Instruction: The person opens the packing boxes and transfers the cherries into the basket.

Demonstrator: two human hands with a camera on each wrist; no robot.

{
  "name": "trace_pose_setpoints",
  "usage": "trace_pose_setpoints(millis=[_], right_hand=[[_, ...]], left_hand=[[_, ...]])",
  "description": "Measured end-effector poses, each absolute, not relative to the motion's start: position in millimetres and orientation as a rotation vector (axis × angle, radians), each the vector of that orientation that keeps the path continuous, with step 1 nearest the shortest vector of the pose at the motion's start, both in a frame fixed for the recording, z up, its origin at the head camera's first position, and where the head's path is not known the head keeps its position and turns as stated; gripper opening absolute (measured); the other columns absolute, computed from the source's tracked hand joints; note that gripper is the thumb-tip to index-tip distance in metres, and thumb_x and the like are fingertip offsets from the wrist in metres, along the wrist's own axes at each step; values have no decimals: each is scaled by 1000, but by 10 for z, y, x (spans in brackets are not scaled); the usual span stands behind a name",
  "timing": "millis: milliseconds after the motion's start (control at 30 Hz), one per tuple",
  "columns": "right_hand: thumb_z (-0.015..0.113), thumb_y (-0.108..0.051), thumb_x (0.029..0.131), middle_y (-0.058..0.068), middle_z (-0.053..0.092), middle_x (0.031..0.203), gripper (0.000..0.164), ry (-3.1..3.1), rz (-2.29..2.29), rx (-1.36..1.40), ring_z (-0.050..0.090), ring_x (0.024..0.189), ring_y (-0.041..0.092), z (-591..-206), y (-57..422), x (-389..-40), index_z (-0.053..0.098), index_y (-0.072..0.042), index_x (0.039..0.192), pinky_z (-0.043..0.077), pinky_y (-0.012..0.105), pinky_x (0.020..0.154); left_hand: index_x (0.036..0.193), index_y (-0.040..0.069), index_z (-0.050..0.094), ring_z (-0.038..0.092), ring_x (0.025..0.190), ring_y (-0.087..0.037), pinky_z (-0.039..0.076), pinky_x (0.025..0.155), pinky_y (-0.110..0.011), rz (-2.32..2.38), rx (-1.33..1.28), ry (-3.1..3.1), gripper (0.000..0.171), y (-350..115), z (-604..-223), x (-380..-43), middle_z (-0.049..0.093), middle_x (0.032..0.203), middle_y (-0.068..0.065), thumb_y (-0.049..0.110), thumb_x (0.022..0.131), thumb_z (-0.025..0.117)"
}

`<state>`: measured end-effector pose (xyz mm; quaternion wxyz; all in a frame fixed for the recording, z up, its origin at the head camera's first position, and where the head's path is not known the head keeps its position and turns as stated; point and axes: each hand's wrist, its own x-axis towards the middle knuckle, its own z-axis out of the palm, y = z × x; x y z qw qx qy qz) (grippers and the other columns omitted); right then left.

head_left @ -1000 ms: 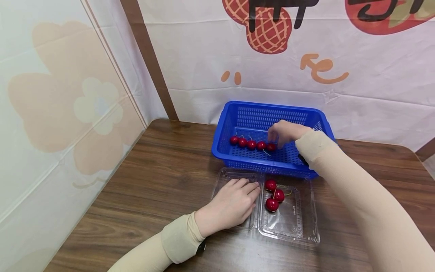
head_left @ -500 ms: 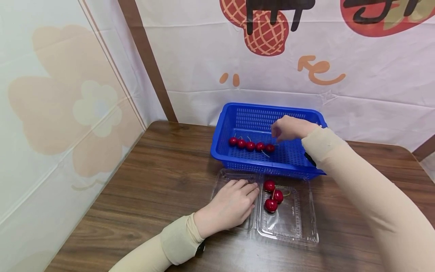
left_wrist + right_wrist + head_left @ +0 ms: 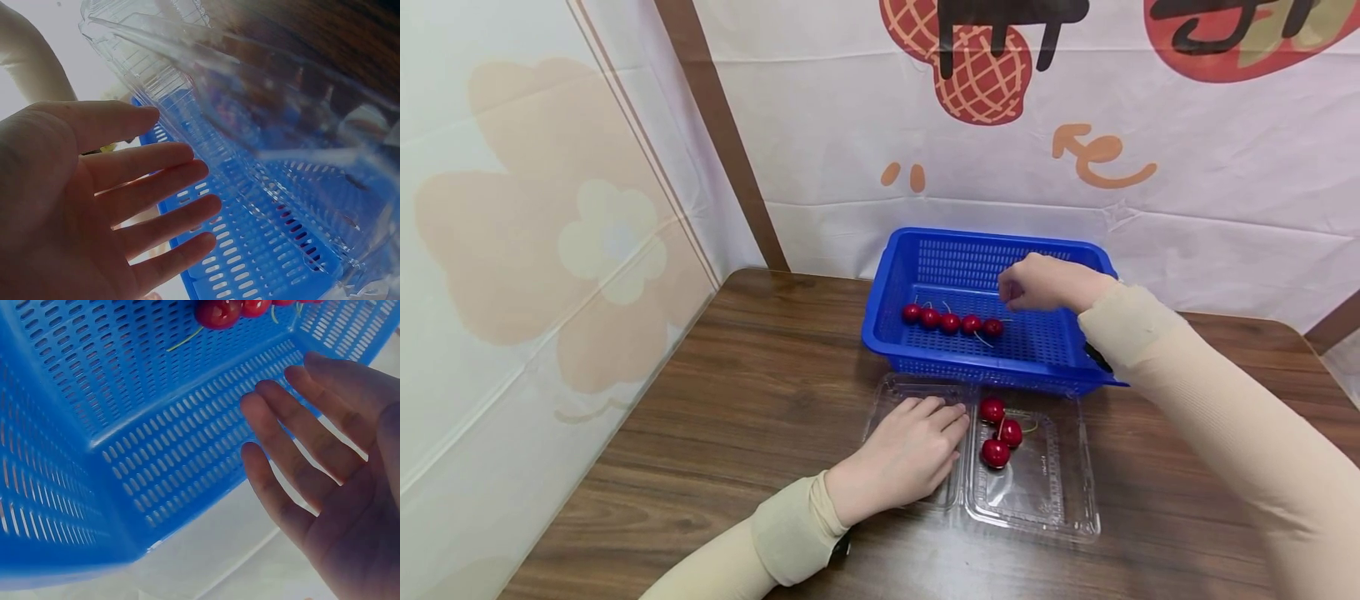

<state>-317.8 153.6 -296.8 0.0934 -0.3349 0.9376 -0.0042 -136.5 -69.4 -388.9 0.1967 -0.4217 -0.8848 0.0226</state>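
Observation:
My left hand (image 3: pixel 898 454) lies flat over the left half of a clear plastic clamshell box (image 3: pixel 1037 500), which is spread open. In the left wrist view its fingers (image 3: pixel 162 206) are straight beside the clear plastic. Three red cherries (image 3: pixel 996 453) with stems sit in the box's right half. Behind it stands a blue slotted basket (image 3: pixel 874 321), where several cherries (image 3: pixel 950 323) form a row along the floor. My right hand (image 3: pixel 1048 283) hovers over the basket's right part, holding nothing. The right wrist view shows its fingers (image 3: pixel 275 419) loosely extended, apart from the end cherry (image 3: pixel 219 311).
Both containers are on a brown wood-grain table (image 3: pixel 752 375), the basket close to the back edge. A white printed cloth (image 3: pixel 820 108) hangs behind the table, and a pale flower-patterned panel (image 3: pixel 535 250) stands at the left.
My right hand has moved back and right, away from the end cherry, which now shows fully. The left hand stays on the box. The head view has shifted slightly.

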Motion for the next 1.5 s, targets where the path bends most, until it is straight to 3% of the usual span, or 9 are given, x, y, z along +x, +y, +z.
trace_pose_setpoints(millis=[567,1500], right_hand=[[65,-14,82,6,69,84,10,2853,-67,-1226,61,73,16,-2882,1575,-2807,68,-9,90,56,37,70],[66,-18,82,-1,69,90,11,2952,-234,-1302,63,79,13,-2866,1851,-2321,68,-16,92,56,37,69]], left_hand=[[118,8,63,53,107,-22,46,86,-35,62,-1178,-2487,40,-687,-3883,-1356,63,120,-5,30,85,56],[117,8,63,53,107,-22,47,86,-36,59,-1181,-2490,39,-671,-3880,-1351,63,119,-4,30,86,55]])
